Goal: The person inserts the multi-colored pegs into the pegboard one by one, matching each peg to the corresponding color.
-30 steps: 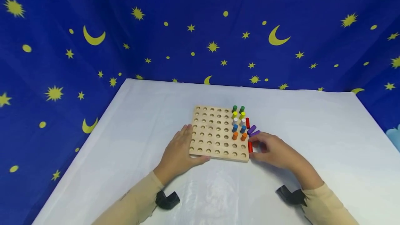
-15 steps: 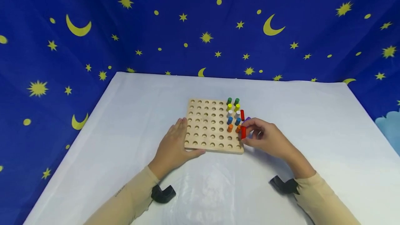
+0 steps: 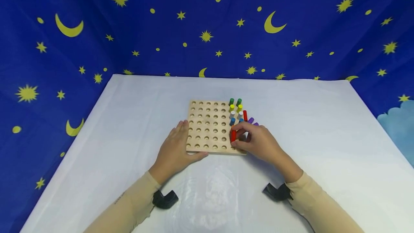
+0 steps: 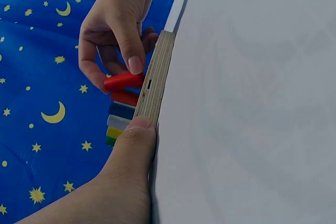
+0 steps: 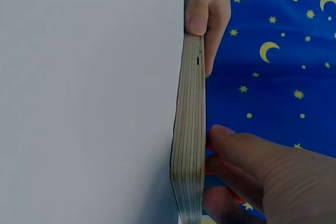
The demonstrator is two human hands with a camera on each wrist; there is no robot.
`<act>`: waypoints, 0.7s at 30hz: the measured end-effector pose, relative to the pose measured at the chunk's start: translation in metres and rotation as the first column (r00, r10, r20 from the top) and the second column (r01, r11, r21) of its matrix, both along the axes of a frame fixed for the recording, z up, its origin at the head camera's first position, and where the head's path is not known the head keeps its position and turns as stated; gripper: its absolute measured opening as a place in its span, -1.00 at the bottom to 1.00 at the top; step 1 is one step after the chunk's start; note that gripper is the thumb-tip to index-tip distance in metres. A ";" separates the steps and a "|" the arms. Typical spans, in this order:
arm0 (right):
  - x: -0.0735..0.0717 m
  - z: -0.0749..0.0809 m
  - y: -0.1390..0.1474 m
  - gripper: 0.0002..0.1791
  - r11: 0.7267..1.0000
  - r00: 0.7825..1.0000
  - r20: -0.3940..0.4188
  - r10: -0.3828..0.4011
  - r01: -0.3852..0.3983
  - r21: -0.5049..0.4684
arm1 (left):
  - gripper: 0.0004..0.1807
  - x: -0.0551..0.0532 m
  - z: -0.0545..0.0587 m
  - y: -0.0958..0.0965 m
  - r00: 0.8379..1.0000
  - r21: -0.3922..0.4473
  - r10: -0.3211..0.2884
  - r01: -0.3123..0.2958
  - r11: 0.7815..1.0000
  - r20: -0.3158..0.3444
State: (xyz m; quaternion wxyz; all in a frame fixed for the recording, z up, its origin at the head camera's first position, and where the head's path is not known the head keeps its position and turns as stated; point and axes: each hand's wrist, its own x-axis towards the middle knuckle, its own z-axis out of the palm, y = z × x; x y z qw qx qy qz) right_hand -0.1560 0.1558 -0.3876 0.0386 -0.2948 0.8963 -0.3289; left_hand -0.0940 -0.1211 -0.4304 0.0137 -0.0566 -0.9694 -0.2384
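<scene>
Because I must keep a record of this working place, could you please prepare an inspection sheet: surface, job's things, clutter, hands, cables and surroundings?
Surface: white tabletop, shiny near the person.
Job's things: wooden pegboard; green pegs, yellow pegs, white pegs and blue pegs stand in pairs; loose red peg and two purple pegs lie beside its right edge.
Clutter: nothing seen.
Hands: left hand rests against the pegboard's left and near edges; right hand pinches another red peg over it; whether that peg sits in a hole, I cannot tell.
Cables: nothing seen.
Surroundings: blue backdrop with yellow moons and stars.
</scene>
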 end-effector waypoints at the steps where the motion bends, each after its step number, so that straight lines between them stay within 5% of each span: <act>1: 0.000 -0.001 -0.001 -0.60 1.000 1.000 -0.019 -0.004 0.004 0.007 | 0.41 0.000 -0.001 0.000 1.000 0.001 0.000 0.000 1.000 0.000; 6: 0.001 -0.003 -0.003 -0.60 0.996 0.989 -0.149 -0.002 0.014 0.082 | 0.41 -0.001 -0.003 -0.001 1.000 0.002 -0.003 0.003 1.000 -0.008; 12: 0.003 -0.003 -0.003 -0.63 0.985 0.937 -0.343 0.059 0.001 0.173 | 0.40 -0.001 -0.002 -0.001 1.000 0.000 -0.008 0.008 1.000 -0.013; 21: 0.002 -0.004 -0.002 -0.76 0.982 0.913 -0.384 0.134 -0.069 0.178 | 0.40 0.000 0.000 -0.001 1.000 -0.005 -0.002 0.002 1.000 -0.005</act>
